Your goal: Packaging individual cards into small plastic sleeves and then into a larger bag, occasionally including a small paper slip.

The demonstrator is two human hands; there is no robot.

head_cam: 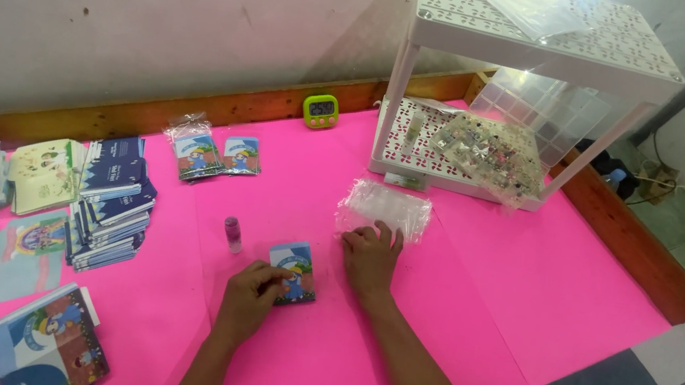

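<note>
Stacks of booklets (113,202) wait at the left of the pink counter (475,276). The left hand (250,296) pinches a small picture card (294,272), steadying it flat; the right hand (369,255) lies open, fingertips touching clear plastic bags (385,208).

Small bottle (233,234) beside card (294,271)

Tabletop (476,267): bright pink. Small card (294,272): blue and white, cartoon picture. Timer (320,110): lime green. Rack (546,42): white, perforated pattern. Booklet stack (113,199): dark blue, white. Small bottle (233,234): pink-purple.
</note>
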